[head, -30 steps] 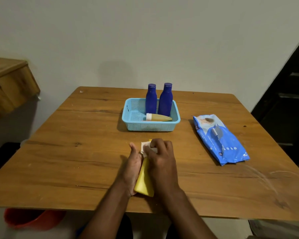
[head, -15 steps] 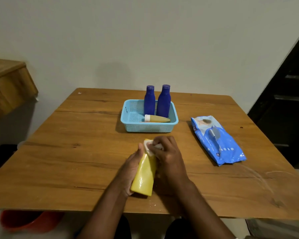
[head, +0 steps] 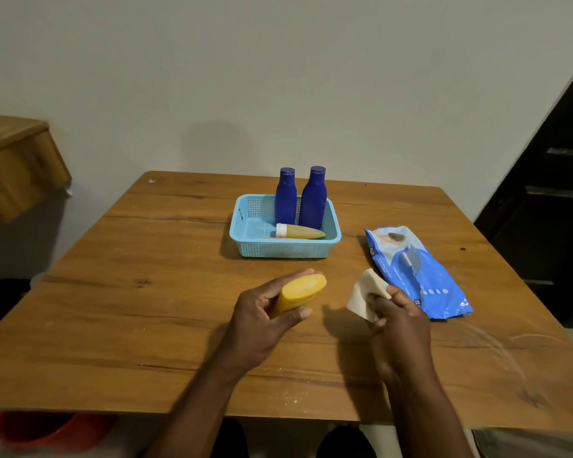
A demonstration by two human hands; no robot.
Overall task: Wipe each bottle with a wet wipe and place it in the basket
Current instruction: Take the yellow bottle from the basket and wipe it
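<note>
Left hand [head: 262, 312] wrapped round the yellow bottle [head: 300, 292], flat base tipped up toward the blue basket [head: 245, 223] straight ahead, long axis running back toward the body. Right hand [head: 397, 312] apart, pinching the wet wipe [head: 366, 292]. Already in the basket: two blue bottles [head: 300, 201] upright, another lying. Wipes pack [head: 417, 269] print unreadable.

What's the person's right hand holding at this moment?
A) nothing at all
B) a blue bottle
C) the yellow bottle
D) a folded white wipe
D: the right hand pinches a folded white wipe beside the blue wipes pack, while the left hand grips the yellow bottle, apart from the wipe.
</note>
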